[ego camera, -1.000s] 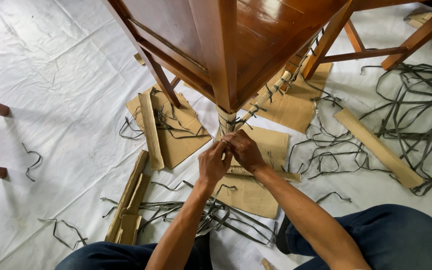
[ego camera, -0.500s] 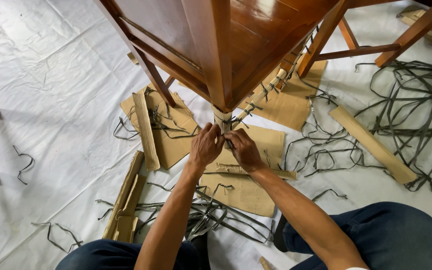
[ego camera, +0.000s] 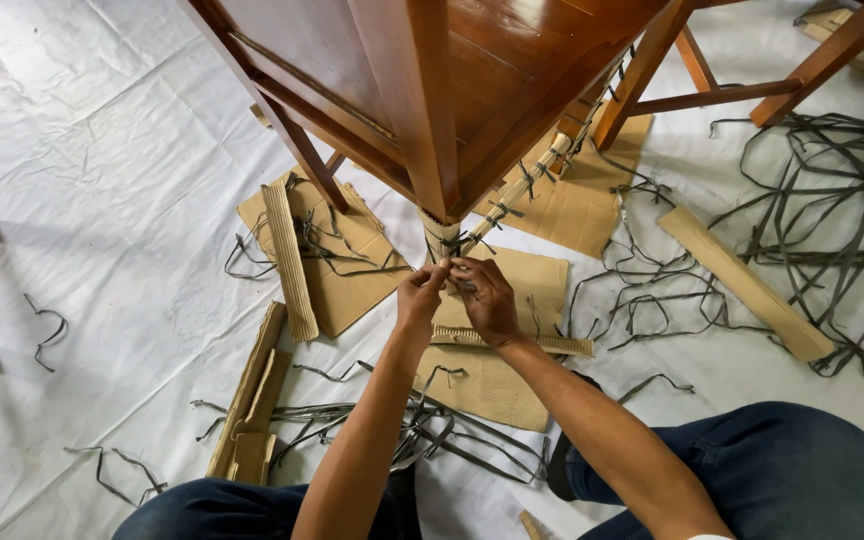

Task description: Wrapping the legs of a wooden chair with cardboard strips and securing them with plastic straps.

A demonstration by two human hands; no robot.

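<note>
- Left hand (ego camera: 420,297) and right hand (ego camera: 484,298) pinch a dark strap (ego camera: 460,243) at the cardboard wrap (ego camera: 439,238) on the table leg (ego camera: 420,110); fingertips hide the knot.
- Below lies a cardboard sheet (ego camera: 497,375) on the white floor cloth (ego camera: 112,200); the leg's foot is hidden.

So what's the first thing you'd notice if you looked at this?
The big shiny brown wooden table fills the top middle, its corner leg wrapped in cardboard near the foot. Right below it, the left hand and right hand pinch at a dark strap tied round that wrapping. All around on the white floor sheet lie cardboard pieces and tangled straps.
</note>
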